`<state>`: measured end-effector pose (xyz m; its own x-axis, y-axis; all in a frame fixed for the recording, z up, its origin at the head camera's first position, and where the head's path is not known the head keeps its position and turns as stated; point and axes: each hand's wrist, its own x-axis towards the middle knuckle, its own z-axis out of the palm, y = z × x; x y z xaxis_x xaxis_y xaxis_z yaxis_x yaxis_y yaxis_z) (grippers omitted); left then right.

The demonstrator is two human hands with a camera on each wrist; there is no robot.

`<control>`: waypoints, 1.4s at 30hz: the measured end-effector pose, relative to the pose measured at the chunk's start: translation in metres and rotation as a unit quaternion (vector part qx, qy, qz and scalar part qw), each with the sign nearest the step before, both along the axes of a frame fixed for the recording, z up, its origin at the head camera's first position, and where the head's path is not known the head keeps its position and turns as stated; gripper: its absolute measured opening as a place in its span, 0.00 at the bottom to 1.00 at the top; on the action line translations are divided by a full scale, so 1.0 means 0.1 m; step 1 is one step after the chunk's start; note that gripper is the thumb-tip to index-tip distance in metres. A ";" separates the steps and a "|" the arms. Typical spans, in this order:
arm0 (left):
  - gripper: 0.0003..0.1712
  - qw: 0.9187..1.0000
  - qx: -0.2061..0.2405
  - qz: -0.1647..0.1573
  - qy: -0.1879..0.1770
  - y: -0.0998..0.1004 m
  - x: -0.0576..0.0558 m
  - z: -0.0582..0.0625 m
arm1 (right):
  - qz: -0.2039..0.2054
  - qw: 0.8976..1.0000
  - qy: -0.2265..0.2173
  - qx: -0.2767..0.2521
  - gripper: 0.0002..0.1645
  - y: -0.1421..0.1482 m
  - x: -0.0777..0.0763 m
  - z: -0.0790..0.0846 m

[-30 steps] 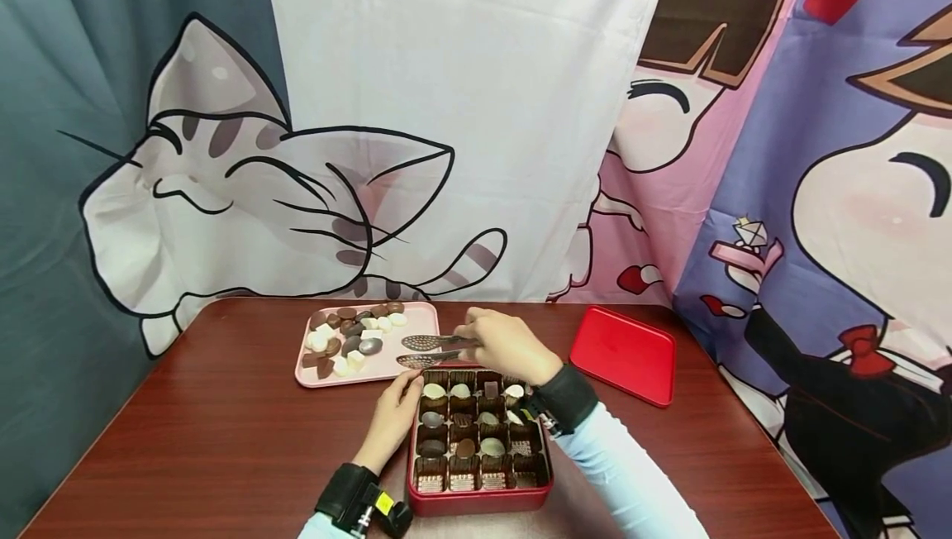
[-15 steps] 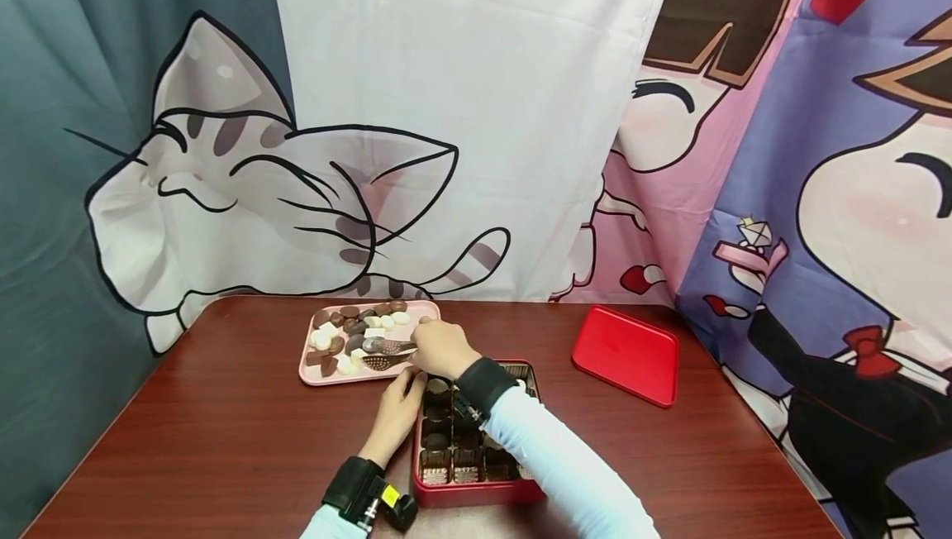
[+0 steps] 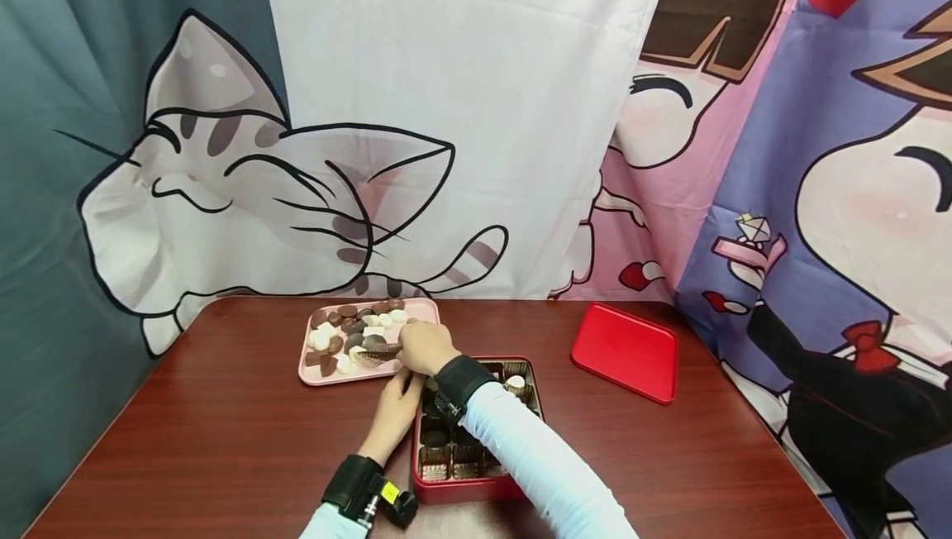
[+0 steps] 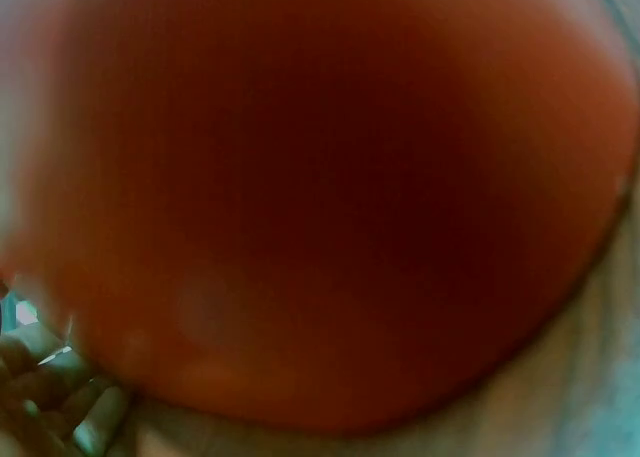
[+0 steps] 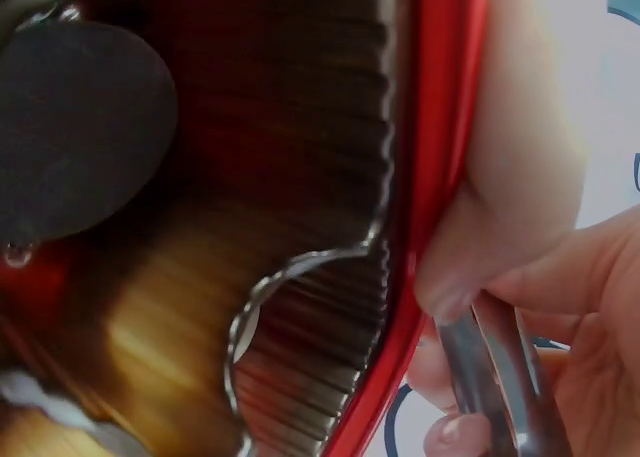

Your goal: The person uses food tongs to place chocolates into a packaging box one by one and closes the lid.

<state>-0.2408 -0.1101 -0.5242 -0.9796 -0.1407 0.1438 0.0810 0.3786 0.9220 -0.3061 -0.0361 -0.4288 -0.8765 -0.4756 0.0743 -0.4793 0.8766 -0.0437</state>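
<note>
Over the near right of the pink tray [image 3: 307, 375], my right hand [image 3: 426, 347] grips a pair of metal serving tongs [image 3: 379, 353] with perforated heads. The heads sit close together among the chocolates, overlapping a white chocolate [image 3: 354, 352]. In the right wrist view, the tongs' steel arms [image 5: 490, 377] run between the right fingers [image 5: 590, 297]. My left hand [image 3: 394, 413] rests along the left side of a red box [image 3: 472, 490], near its far corner, with its fingers against the outside of the rim. The left wrist view is mostly a dark red blur.
Brown, dark and white chocolates [image 3: 348, 312] cover much of the pink tray. The box has a divided plastic insert [image 3: 435, 463] with chocolates in several compartments, partly hidden by the right sleeve [image 3: 521, 436]. A red lid [image 3: 625, 353] lies at the back right of the brown table [image 3: 223, 423].
My right hand has moved left from above the box to the pink tray with the tongs, whose heads have come together at the chocolates. The left hand stays at the box's side.
</note>
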 end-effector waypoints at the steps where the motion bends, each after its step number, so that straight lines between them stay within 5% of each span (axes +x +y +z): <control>1: 0.25 1.000 -0.002 0.000 0.001 0.00 0.00 0.01 | -0.002 1.000 0.002 0.000 0.05 0.01 0.00 0.00; 18: 0.20 1.000 0.001 0.006 0.007 0.03 -0.04 -0.02 | -0.001 0.999 0.006 -0.052 0.06 0.48 -0.02 0.23; 30: 0.22 1.000 0.001 0.004 -0.005 0.02 -0.06 -0.04 | -0.013 0.993 -0.045 -0.108 0.17 1.32 0.19 0.57; 42: 0.21 1.000 0.002 0.000 -0.001 0.02 -0.04 -0.03 | 0.014 0.995 -0.059 -0.079 0.13 1.98 0.44 0.81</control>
